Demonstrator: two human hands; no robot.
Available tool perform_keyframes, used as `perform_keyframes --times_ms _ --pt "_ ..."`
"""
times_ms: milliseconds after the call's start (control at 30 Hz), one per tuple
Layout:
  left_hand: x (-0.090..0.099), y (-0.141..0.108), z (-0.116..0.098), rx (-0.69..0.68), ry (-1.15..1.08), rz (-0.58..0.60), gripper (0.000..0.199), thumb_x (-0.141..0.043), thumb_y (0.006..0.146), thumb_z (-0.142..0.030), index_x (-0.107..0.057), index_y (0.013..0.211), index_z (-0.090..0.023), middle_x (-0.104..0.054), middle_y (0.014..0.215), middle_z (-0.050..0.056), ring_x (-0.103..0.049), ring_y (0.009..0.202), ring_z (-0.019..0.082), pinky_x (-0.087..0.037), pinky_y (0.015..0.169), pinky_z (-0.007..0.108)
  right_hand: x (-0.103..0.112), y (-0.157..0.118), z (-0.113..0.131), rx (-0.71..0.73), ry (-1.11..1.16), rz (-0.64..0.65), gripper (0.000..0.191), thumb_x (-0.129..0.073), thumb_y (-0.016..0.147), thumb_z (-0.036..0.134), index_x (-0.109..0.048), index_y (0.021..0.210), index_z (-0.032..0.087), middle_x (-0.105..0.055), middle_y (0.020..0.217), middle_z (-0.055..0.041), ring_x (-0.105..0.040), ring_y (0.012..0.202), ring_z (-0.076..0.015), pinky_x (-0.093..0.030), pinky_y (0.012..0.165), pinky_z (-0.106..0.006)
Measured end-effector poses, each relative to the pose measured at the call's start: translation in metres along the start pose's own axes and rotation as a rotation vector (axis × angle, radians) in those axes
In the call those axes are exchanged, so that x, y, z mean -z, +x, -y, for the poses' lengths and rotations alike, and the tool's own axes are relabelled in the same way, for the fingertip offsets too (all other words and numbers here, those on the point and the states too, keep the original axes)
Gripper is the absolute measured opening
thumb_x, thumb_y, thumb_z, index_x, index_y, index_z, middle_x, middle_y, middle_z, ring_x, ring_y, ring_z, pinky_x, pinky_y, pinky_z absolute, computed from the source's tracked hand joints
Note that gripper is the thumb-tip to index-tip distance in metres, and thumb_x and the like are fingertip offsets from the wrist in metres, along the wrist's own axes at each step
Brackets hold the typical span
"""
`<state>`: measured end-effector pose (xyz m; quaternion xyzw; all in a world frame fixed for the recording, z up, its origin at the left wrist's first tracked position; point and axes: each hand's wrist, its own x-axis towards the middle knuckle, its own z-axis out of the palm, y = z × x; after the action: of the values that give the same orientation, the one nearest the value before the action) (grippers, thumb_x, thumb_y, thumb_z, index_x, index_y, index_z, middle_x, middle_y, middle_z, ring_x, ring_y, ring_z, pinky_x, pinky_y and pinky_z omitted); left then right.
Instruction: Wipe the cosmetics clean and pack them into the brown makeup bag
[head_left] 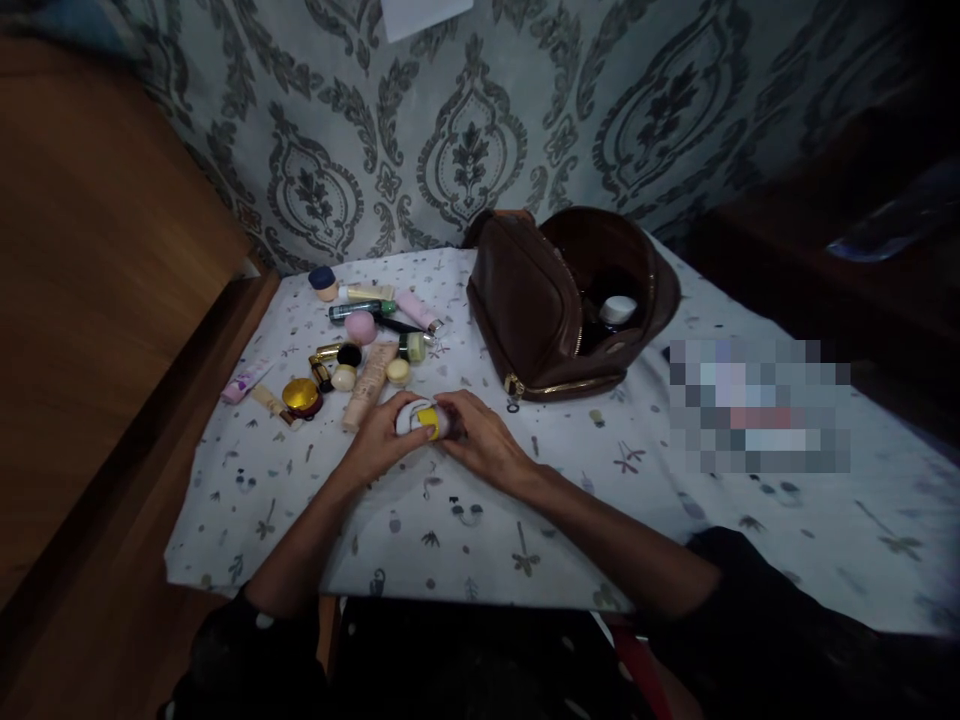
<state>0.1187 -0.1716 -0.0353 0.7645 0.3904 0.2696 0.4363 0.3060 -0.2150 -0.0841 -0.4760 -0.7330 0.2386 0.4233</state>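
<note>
Both my hands are closed around a small white container with a yellow patch (412,417), held low over the table near its middle. My left hand (377,440) grips its left side, with the thumb across the front. On the other side my right hand (486,442) wraps its fingers round the darker end, and part of that end is hidden. Just beyond my left hand lies a beige squeeze tube (370,388). A small jar with a pale yellow lid (398,372) stands close behind the held container.
Several cosmetics lie at the left, among them a gold-lidded jar (301,394), a pink tube (414,308) and a navy-lidded jar (322,280). A brown bag (521,300) stands unzipped at the back, holding a white-lidded jar (617,311). A blurred-out patch (761,405) covers something at right.
</note>
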Motion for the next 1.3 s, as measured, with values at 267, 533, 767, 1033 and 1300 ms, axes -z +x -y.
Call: perform_keyframes --times_ms 267,533,767,1033,1300 --pt "-0.001 -0.003 0.002 -0.324 0.182 -0.045 0.022 -0.057 0.094 -0.029 -0.068 0.11 -0.019 -0.07 0.112 0.011 -0.062 0.109 0.025 -0.046 0.099 0.042 0.001 0.003 0.001 -0.03 0.02 -0.038 0.036 -0.072 0.076 0.016 -0.058 0.109 0.02 -0.063 0.1 -0.005 -0.059 0.088 -0.0196 -0.048 0.076 -0.032" --pt "0.005 -0.005 0.007 -0.574 0.37 0.019 0.031 -0.06 0.093 -0.02 -0.065 0.123 -0.024 -0.066 0.127 0.012 -0.057 0.125 0.026 -0.046 0.106 0.051 0.004 0.007 0.005 -0.113 0.055 -0.039 0.022 -0.071 0.074 0.018 -0.059 0.092 0.02 -0.06 0.085 -0.0003 -0.054 0.073 -0.0155 -0.044 0.066 -0.026" --pt "0.013 -0.017 0.017 -0.64 0.444 0.082 0.04 -0.059 0.089 -0.007 -0.062 0.126 -0.023 -0.048 0.148 0.016 -0.038 0.144 0.029 -0.039 0.112 0.056 0.005 0.009 0.002 -0.201 0.149 -0.052 0.032 -0.072 0.073 0.019 -0.063 0.104 0.019 -0.064 0.085 0.0005 -0.056 0.07 -0.014 -0.045 0.065 -0.026" --pt "0.008 -0.016 0.019 -0.493 0.36 0.005 0.023 -0.063 0.089 -0.014 -0.071 0.108 -0.022 -0.045 0.15 0.014 -0.046 0.139 0.028 -0.043 0.111 0.05 0.006 0.011 -0.004 -0.257 0.246 -0.031 0.036 -0.072 0.071 0.022 -0.066 0.107 0.017 -0.068 0.088 -0.0015 -0.058 0.07 -0.0139 -0.046 0.062 -0.025" --pt "0.002 -0.013 0.027 -0.387 0.384 -0.018 0.025 -0.063 0.083 -0.008 -0.072 0.102 -0.021 -0.05 0.146 0.012 -0.049 0.135 0.027 -0.042 0.112 0.046 0.011 0.012 -0.009 -0.256 0.32 0.001 0.041 -0.071 0.074 0.032 -0.067 0.112 0.016 -0.069 0.091 -0.0042 -0.061 0.076 -0.0173 -0.05 0.066 -0.029"
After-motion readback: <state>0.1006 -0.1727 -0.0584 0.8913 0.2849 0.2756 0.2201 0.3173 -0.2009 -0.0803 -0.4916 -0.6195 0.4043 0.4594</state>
